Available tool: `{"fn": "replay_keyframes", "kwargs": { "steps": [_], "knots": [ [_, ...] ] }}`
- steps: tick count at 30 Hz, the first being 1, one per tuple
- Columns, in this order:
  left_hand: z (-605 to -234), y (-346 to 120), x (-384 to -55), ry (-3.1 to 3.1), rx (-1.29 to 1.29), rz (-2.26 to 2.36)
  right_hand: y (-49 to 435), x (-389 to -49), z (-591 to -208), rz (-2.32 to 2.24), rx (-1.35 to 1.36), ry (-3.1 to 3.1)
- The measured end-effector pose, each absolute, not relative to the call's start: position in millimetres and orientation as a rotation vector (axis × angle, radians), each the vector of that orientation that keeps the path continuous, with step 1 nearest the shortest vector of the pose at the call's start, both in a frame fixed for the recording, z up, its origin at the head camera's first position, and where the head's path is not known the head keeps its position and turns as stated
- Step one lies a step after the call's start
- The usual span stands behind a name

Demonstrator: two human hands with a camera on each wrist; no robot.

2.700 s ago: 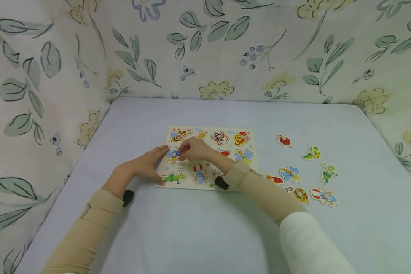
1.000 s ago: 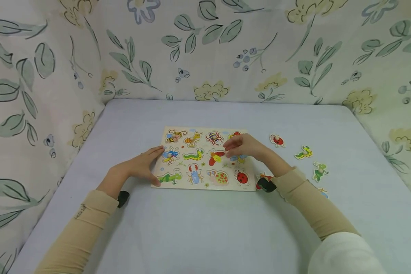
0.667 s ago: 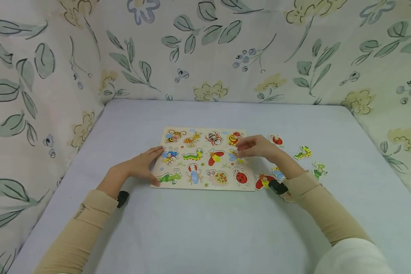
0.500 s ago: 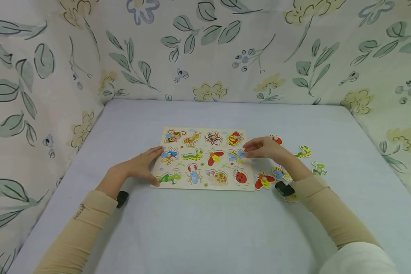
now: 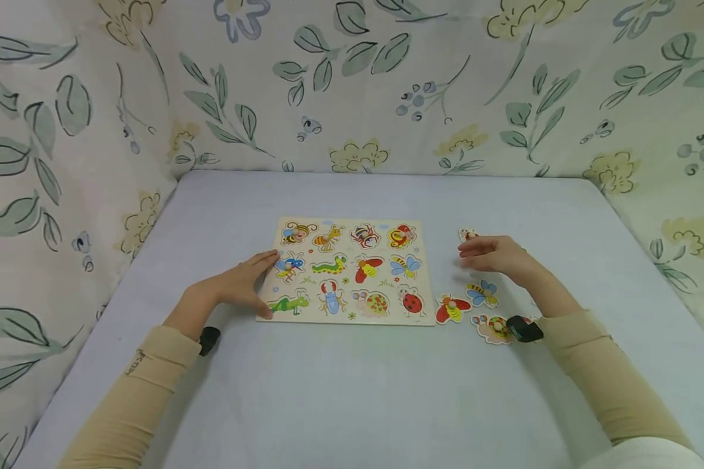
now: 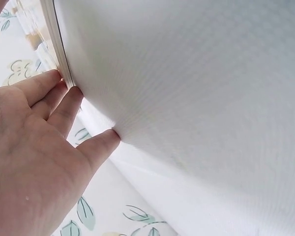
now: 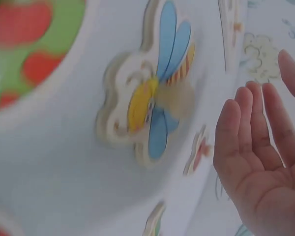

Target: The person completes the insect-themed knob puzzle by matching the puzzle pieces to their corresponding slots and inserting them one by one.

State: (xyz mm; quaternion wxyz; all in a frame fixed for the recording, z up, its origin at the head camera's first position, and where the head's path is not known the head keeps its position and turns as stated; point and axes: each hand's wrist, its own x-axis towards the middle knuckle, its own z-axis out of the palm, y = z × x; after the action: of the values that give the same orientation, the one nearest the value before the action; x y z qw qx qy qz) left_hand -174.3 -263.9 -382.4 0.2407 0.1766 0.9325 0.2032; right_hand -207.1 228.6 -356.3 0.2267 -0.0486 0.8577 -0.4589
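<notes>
My left hand (image 5: 231, 286) holds steady at the left edge of a wooden insect puzzle board (image 5: 400, 319). In the left wrist view, several fingertips touch the board's edge (image 6: 56, 42), with the fingers mostly straight. My right hand (image 5: 498, 257) hovers right of the board, holding nothing; the right wrist view shows its palm and extended fingers. Just beyond its fingertips lies a ladybug piece (image 5: 468, 233), partly covered. Nearer me are a blue-winged bee piece (image 5: 482, 294), a red-winged bug piece (image 5: 452, 309) and a snail piece (image 5: 493, 329).
Knobbed pieces sit in the board's top row, including a spider piece (image 5: 365, 236), and a blue mosquito piece (image 5: 290, 266) sits below at left. My right arm hides other loose pieces. A floral cloth (image 5: 364, 98) rises behind the white table (image 5: 328, 391).
My right hand leaves the mosquito piece at the board's left and travels right, across the board and past its right edge. My left hand stays at the board's left edge.
</notes>
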Motion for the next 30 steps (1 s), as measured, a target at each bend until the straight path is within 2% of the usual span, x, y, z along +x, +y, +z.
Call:
{"fn": "replay_keyframes", "kwargs": {
  "steps": [16,30],
  "knots": [
    [-377.7,-262.2,-169.6,2.541,0.45,0.571,277.5,-204.9,-354.3,-1.198,-0.029,2.473],
    [-378.6,-261.2,-170.7,2.551,0.488,0.611,297.1,-207.0,-355.5,-1.172,0.206,2.593]
  ]
}}
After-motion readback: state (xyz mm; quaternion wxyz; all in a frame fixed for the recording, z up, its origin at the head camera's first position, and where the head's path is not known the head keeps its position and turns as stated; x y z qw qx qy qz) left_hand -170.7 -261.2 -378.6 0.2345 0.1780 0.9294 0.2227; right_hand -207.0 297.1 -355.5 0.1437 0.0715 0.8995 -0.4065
